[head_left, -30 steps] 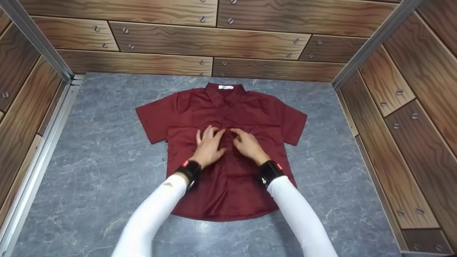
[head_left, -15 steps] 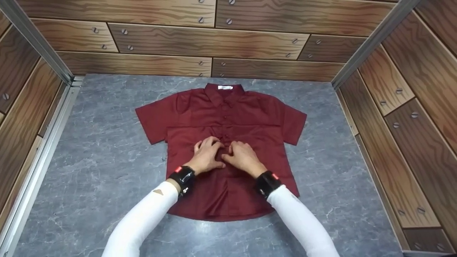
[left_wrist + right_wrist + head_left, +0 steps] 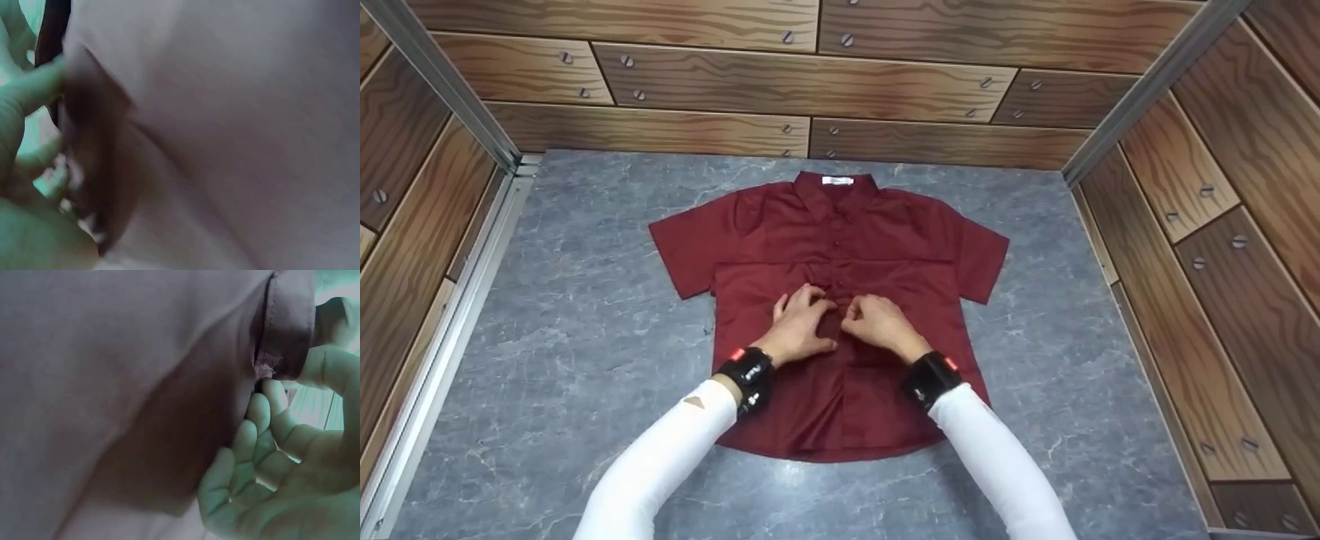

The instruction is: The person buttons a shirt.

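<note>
A dark red short-sleeved button-up shirt lies spread front side up, with its collar away from me. My left hand is at the left of the front opening, its fingers curled into the bunched cloth and its thumb apart from the index finger. In the left wrist view, fingertips of the left hand meet a raised fold. My right hand pinches the front edge across from it. Close up in the right wrist view, the fingertips of the right hand hold the stitched placket at a frayed-looking spot.
The shirt rests on a grey marbled surface. Wood-patterned panels stand behind and at both sides, with metal rails at the corners and left edge. A white collar label shows at the neck.
Both hands have moved down the front opening toward me, from just below the chest crease to mid-shirt. Since half a second ago, the right thumb has closed in against its fingers.
</note>
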Demonstrator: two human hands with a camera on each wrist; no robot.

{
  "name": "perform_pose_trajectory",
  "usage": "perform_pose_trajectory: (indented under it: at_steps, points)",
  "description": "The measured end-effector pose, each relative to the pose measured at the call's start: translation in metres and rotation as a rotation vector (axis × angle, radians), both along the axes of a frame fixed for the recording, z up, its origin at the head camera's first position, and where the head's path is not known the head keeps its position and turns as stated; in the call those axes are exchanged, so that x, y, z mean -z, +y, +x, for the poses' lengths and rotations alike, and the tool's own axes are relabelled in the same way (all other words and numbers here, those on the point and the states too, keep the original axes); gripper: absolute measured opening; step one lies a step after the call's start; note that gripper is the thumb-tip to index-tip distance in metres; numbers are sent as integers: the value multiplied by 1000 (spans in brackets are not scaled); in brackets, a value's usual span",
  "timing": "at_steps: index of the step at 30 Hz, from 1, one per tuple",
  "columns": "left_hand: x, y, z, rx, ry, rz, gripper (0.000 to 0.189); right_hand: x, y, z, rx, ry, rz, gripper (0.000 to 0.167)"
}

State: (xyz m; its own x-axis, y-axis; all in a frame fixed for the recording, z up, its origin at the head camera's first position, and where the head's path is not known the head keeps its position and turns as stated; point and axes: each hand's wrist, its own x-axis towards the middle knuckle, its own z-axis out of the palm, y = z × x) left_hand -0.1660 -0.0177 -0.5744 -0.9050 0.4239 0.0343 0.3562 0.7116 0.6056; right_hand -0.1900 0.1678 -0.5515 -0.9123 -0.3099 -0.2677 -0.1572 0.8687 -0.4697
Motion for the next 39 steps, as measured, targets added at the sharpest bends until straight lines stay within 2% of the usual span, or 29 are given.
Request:
perform_pose_trajectory:
  at_steps: [2, 7, 10, 12, 16, 20, 25, 29, 33, 35, 39]
  points:
    - [1, 6, 3, -5, 76, -25, 51, 1, 5, 1, 19, -13, -39, 9]
    - [5, 19, 5, 14, 332, -158, 24, 3, 13, 3, 31, 1, -94, 6]
    - [6, 20, 4, 53, 406, -197, 13, 2, 13, 3, 23, 18, -109, 5]
    - [6, 18, 3, 83, 418, -205, 10, 2, 14, 3, 21, 21, -118, 5]
    - [6, 15, 3, 124, 411, -183, 9, 3, 15, 3, 31, 20, -151, 4]
    - [5, 12, 0, 141, 352, -105, 11, 5, 19, 5, 13, 34, -254, 9]
    - [6, 9, -5, 113, 302, 8, 12, 6, 24, 7, -28, 17, -341, 11]
    - [7, 8, -6, 90, 324, 9, 14, 5, 23, 6, -17, -20, -336, 6]
    - [8, 9, -5, 54, 333, 14, 16, 6, 22, 6, -18, -34, -336, 10]
    - [8, 10, -5, 40, 303, 48, 16, 7, 22, 6, -29, -20, -334, 10]
    - [8, 10, -5, 22, 166, 137, 22, 8, 24, 5, -28, -2, -343, 6]
